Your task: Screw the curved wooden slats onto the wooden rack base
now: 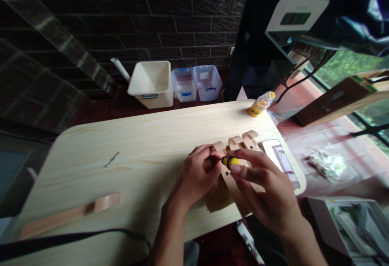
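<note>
3 curled strips (250,134), 1 screwdriver (233,163), 1 cream bin (158,101), 2 clear bins (208,95)

From here I can read no lettering: the pale label (204,75) on the clear bin (216,81), just past twelve o'clock, and the white panel (275,19) towards two, stay illegible.

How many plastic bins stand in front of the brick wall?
3: a cream bin at left, a clear bin in the middle, another clear bin at right. Others may be hidden.
</note>
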The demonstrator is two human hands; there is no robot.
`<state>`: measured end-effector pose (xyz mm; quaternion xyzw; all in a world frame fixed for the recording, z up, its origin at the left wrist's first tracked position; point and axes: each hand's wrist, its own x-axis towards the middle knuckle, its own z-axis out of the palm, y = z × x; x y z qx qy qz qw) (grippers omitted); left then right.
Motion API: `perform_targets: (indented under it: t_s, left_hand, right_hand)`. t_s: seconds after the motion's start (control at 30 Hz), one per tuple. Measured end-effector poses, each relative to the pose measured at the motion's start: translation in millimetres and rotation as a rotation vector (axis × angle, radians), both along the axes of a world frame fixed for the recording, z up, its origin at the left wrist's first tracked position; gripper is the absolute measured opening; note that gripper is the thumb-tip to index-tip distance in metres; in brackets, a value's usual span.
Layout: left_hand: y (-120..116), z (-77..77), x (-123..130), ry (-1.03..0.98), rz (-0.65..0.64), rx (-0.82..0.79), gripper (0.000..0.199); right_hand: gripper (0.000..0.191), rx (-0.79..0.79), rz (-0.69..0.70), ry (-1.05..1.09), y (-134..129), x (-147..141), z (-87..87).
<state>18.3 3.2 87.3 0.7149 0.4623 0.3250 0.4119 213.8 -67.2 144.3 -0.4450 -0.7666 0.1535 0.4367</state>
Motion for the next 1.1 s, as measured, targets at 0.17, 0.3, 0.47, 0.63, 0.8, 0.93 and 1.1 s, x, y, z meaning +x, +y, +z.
perform_targets:
  t_s: [0.17, 0.3, 0.47, 0.63, 0.8, 0.93, 1.1]
  left_hand:
    - [0.7, -0.5, 1.1, -0.008, 0.011, 0.000, 0.012]
    - [0.2, -2.0, 0.7, -0.011, 0.010, -0.008, 0.014]
    - [0.2, -1.0, -0.2, -0.001, 0.001, 0.006, 0.009]
    - [1.5, -0.3, 2.0, 0.004, 0.015, 0.021, 0.005]
    - [0.7, -1.6, 1.9, 0.004, 0.006, 0.006, 0.008]
    - [0.2, -1.8, 1.0, -0.003, -0.003, 0.003, 0.008]
    - [0.5, -0.8, 2.2, -0.005, 0.008, 0.010, 0.007]
  right_hand:
    - [0.040, 0.015, -0.007, -0.007, -2.0, -0.3, 4.4]
    - [0.040, 0.039, -0.031, -0.028, -1.3, 0.9, 1.9]
    - [0.043, 0.046, -0.040, -0.026, 0.2, 3.0, -1.3]
    - [0.036, 0.031, -0.031, -0.005, -1.1, 3.8, 4.3]
    - [0.041, 0.024, -0.018, -0.023, -1.9, 4.9, 3.4]
    - [0.042, 0.041, -0.031, -0.032, -1.1, 4.9, 0.2]
    - [0.036, 0.012, -0.019, 0.008, -1.5, 2.8, 4.9]
